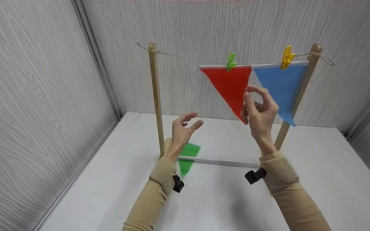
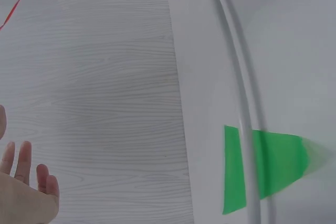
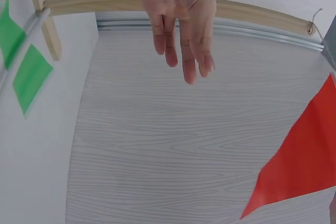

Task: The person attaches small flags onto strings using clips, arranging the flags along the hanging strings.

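Note:
A red triangular flag point(image 1: 230, 83) hangs from a string, held by a green clothespin point(image 1: 231, 62). Beside it, a yellow clothespin point(image 1: 287, 57) holds a blue flag point(image 1: 278, 83). My right hand point(image 1: 260, 112) is at the red flag's right edge, thumb and index finger close together; whether they pinch the fabric is unclear. My left hand point(image 1: 183, 130) hovers in the air left of the red flag, thumb and fingers apart, holding nothing. Below it, a green flag point(image 1: 189, 149) lies on the table, partly hidden by the wrist in the head view.
Two wooden posts point(image 1: 156, 86) carry the string point(image 1: 188, 57), which is knotted at both tops. A white rod point(image 1: 220, 161) joins the posts low down and crosses over the green flag. Grey wood-grain panels point(image 1: 43, 96) enclose the white table point(image 1: 108, 192) at the back and sides.

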### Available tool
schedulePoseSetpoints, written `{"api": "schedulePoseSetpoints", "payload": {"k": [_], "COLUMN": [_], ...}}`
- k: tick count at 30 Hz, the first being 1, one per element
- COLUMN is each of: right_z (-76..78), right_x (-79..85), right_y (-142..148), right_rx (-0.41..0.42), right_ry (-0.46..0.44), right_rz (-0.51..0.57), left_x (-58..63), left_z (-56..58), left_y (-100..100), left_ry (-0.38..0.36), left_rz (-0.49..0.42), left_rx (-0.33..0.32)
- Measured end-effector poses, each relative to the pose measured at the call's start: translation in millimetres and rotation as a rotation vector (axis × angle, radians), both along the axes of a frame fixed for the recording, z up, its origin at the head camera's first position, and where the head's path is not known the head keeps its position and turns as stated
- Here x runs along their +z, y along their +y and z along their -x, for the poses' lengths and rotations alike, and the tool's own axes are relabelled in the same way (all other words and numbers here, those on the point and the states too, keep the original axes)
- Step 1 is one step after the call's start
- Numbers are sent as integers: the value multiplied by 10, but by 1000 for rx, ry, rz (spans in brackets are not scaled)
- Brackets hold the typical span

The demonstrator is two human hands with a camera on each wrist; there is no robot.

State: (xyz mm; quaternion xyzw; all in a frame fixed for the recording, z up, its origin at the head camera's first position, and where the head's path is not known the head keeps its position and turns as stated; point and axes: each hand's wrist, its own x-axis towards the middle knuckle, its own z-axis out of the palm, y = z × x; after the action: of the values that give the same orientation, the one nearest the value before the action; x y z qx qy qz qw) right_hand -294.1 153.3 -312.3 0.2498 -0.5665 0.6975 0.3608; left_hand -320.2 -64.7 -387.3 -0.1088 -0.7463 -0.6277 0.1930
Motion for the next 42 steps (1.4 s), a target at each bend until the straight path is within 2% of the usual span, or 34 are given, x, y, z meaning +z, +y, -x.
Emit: {"api": "schedulePoseSetpoints", "payload": {"k": [7, 12, 16, 21, 25, 31, 37, 42], "right_z": [31, 52, 43, 19, -1, -2, -13, -9], "right_x": [-554, -942, -1232, -1525, -1717, -1943, -2072, -2124], "right_y": [16, 36, 37, 39, 38, 29, 63, 115], "right_rx": [84, 111, 103, 65, 71, 146, 246, 323], "right_ry": [-123, -187, -300, -480, -617, -774, -839, -865], "right_rz": [4, 9, -19, -55, -79, -155, -224, -233], "left_x": [-364, -613, -797, -951, -1042, -1156, -1230, -1256], "left_z": [-34, -90, -127, -155, -180, -231, -266, -275], "left_y": [-58, -105, -136, -144, -152, -203, -246, -262], "left_ry": [-43, -146, -218, -273, -292, -298, -278, -311], "left_rz": [18, 18, 67, 88, 120, 199, 300, 322], "left_rx": [7, 7, 15, 15, 15, 3, -2, -13]}}
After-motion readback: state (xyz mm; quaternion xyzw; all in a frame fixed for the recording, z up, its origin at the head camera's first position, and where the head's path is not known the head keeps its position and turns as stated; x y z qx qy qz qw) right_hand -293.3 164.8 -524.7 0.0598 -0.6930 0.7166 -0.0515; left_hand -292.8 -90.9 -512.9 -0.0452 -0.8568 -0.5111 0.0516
